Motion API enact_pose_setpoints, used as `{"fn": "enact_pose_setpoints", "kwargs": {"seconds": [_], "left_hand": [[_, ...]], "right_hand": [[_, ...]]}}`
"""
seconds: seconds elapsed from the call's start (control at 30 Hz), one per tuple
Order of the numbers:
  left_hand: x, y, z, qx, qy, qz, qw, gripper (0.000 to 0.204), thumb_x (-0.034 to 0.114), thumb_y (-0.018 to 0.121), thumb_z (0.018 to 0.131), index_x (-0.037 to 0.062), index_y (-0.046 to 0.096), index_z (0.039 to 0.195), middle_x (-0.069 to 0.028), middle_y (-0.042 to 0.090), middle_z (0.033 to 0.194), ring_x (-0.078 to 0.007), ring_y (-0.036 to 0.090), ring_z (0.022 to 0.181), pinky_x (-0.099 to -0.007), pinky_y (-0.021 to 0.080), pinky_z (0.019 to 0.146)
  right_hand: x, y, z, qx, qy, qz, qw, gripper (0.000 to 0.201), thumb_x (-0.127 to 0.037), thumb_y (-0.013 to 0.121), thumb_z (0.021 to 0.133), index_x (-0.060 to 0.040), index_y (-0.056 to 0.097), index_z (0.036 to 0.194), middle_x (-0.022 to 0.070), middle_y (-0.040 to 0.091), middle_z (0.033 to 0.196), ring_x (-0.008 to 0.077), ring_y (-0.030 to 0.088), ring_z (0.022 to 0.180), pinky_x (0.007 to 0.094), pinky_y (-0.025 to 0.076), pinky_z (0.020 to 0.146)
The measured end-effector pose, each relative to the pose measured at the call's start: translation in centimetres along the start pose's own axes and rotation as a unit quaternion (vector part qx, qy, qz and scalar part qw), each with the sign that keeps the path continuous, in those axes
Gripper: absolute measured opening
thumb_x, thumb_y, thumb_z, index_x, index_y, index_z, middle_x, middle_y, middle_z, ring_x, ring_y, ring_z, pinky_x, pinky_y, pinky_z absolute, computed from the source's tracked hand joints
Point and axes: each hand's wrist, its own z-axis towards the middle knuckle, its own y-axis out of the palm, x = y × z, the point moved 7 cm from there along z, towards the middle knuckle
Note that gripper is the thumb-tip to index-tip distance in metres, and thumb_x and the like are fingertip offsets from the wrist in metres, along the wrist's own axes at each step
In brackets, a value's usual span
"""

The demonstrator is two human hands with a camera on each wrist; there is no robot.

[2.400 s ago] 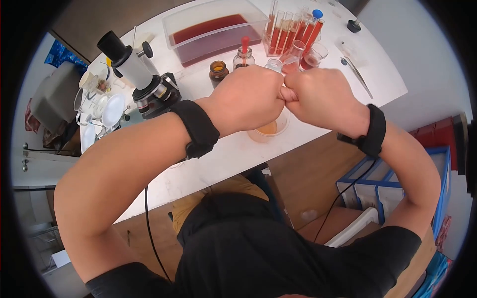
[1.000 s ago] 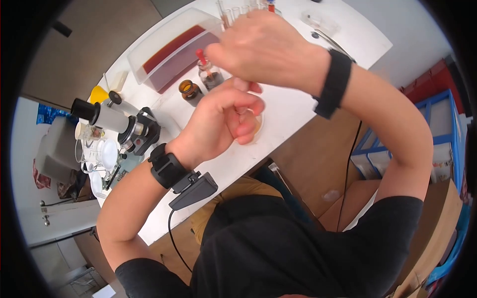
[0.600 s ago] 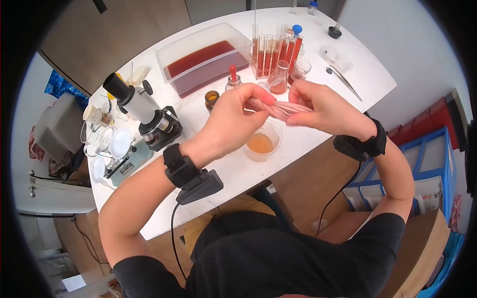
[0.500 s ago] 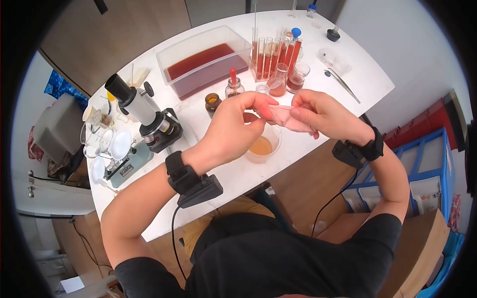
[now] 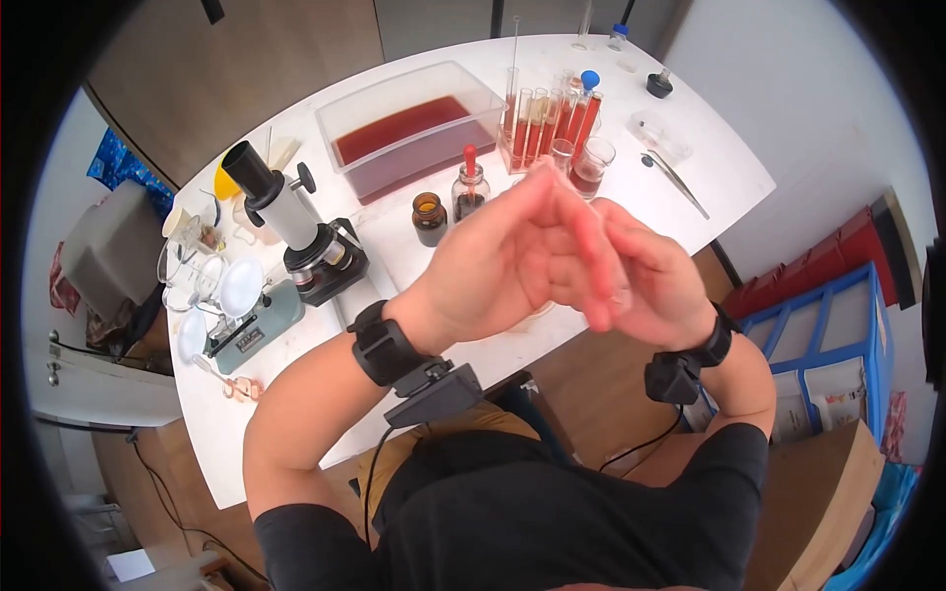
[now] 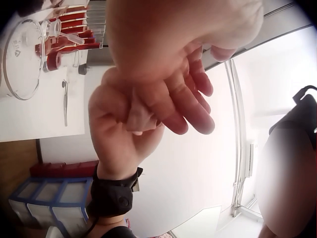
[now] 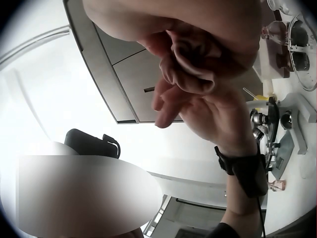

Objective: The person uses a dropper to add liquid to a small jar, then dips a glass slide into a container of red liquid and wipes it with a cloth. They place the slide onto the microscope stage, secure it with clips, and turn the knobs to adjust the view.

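A crumpled piece of thin pink cloth point(image 7: 190, 72) is bunched in my right hand point(image 5: 658, 281), whose fingers curl round it in the right wrist view. Its pale end point(image 6: 141, 119) pokes out between the hands in the left wrist view. My left hand point(image 5: 517, 251) lies against the right one, fingers extended loosely across it. In the head view the left fingers hide the cloth. Both hands are raised over the front of the white table point(image 5: 434, 369). A clear cup point(image 6: 35, 91) stands below them, mostly covered in the head view.
Behind the hands stand an amber bottle point(image 5: 430, 221) and a dropper bottle point(image 5: 471, 189). A microscope point(image 5: 296, 222) and a balance point(image 5: 258, 320) are at the left. Farther back are a tub of red liquid point(image 5: 414, 123), test tubes point(image 5: 532, 128), a beaker point(image 5: 596, 163) and tweezers point(image 5: 680, 185).
The hands were clenched together, then drew apart and spread the pink cloth between them. Now they are together again, the cloth gathered in the right hand and the left fingers laid across.
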Motion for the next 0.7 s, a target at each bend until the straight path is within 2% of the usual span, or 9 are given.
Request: {"fn": "enact_pose_setpoints", "kwargs": {"seconds": [0.1, 0.13, 0.23, 0.27, 0.37, 0.4, 0.53, 0.67, 0.7], "left_hand": [[0.6, -3.7, -3.4, 0.299, 0.005, 0.14, 0.944, 0.044, 0.037, 0.032, 0.1, -0.0001, 0.057, 0.102, -0.0145, 0.063, 0.101, -0.0275, 0.061, 0.096, -0.0362, 0.049, 0.084], [1.4, -4.0, -4.3, 0.32, 0.002, 0.223, 0.921, 0.041, 0.035, 0.036, 0.099, 0.001, 0.054, 0.11, -0.013, 0.059, 0.112, -0.0262, 0.058, 0.104, -0.036, 0.048, 0.088], [1.2, -2.7, -4.7, 0.339, 0.026, 0.133, 0.931, 0.042, 0.037, 0.041, 0.097, 0.0034, 0.048, 0.121, -0.0108, 0.052, 0.121, -0.0227, 0.054, 0.11, -0.0348, 0.048, 0.089], [0.9, -1.3, -3.8, 0.267, 0.01, 0.115, 0.957, 0.047, 0.033, 0.055, 0.092, 0.0051, 0.042, 0.127, -0.0099, 0.049, 0.123, -0.0178, 0.053, 0.109, -0.0314, 0.047, 0.088], [1.1, 0.2, -2.9, 0.261, -0.002, 0.412, 0.873, 0.052, 0.023, 0.066, 0.085, 0.0038, 0.042, 0.127, -0.0098, 0.049, 0.121, -0.0142, 0.052, 0.107, -0.0283, 0.047, 0.084], [1.4, -0.4, -3.3, 0.315, -0.026, 0.373, 0.872, 0.055, 0.004, 0.068, 0.081, 0.0034, 0.041, 0.128, -0.0073, 0.054, 0.116, -0.0118, 0.053, 0.107, -0.0273, 0.046, 0.089], [1.3, -1.6, -6.2, 0.385, -0.171, 0.379, 0.824, 0.037, 0.004, 0.065, 0.084, 0.0031, 0.049, 0.117, -0.0021, 0.061, 0.102, -0.0095, 0.057, 0.098, -0.0242, 0.047, 0.086], [1.7, -0.9, -6.9, 0.35, -0.061, 0.381, 0.854, 0.029, 0.002, 0.059, 0.084, 0.0021, 0.053, 0.113, -0.0022, 0.06, 0.104, -0.0071, 0.056, 0.094, -0.0227, 0.047, 0.079], [1.8, -0.8, -6.9, 0.345, -0.044, 0.366, 0.863, 0.03, -0.001, 0.057, 0.084, 0.0026, 0.052, 0.113, -0.0021, 0.059, 0.105, -0.0073, 0.056, 0.095, -0.0227, 0.046, 0.079]], "right_hand": [[-2.2, 1.8, -1.8, 0.028, -0.086, -0.052, 0.995, 0.013, -0.016, 0.048, 0.093, -0.0046, 0.047, 0.101, 0.008, 0.056, 0.103, 0.0124, 0.057, 0.088, 0.0259, 0.047, 0.079], [-3.2, 1.7, -2.1, -0.001, -0.121, -0.12, 0.985, 0.012, -0.014, 0.051, 0.092, -0.0053, 0.046, 0.099, 0.0077, 0.055, 0.103, 0.0113, 0.056, 0.089, 0.0256, 0.047, 0.078], [-4.2, 2.0, -2.6, -0.05, -0.194, -0.283, 0.938, 0.015, -0.007, 0.058, 0.088, -0.0067, 0.044, 0.093, 0.0072, 0.055, 0.104, 0.0092, 0.054, 0.091, 0.0252, 0.048, 0.078], [-3.5, 2.5, -2.1, -0.045, -0.189, -0.316, 0.929, 0.017, -0.005, 0.059, 0.086, -0.0068, 0.043, 0.091, 0.0071, 0.055, 0.104, 0.0091, 0.054, 0.093, 0.0253, 0.048, 0.079], [-2.7, 2.4, -1.1, -0.036, -0.161, -0.362, 0.918, 0.025, 0.003, 0.062, 0.082, -0.0079, 0.041, 0.086, 0.0082, 0.053, 0.107, 0.0098, 0.052, 0.098, 0.0267, 0.046, 0.087], [-2.9, 2.3, -1.0, -0.035, -0.166, -0.354, 0.92, 0.025, 0.002, 0.063, 0.081, -0.0086, 0.041, 0.086, 0.0089, 0.053, 0.108, 0.0105, 0.052, 0.099, 0.0273, 0.045, 0.088], [-2.8, 0.4, -1.1, -0.019, -0.16, -0.31, 0.937, 0.024, 0.005, 0.062, 0.081, -0.0055, 0.045, 0.095, 0.0088, 0.052, 0.114, 0.0093, 0.053, 0.099, 0.0257, 0.046, 0.086], [-1.7, 0.9, -1.3, -0.003, -0.083, -0.323, 0.943, 0.032, 0.002, 0.065, 0.081, -0.0016, 0.049, 0.108, 0.0052, 0.055, 0.109, 0.0071, 0.054, 0.093, 0.0244, 0.047, 0.082], [-0.6, 0.8, -1.3, -0.028, -0.006, -0.339, 0.94, 0.034, 0.001, 0.065, 0.081, -0.0014, 0.05, 0.11, 0.004, 0.056, 0.106, 0.0065, 0.054, 0.092, 0.0237, 0.047, 0.08]]}}
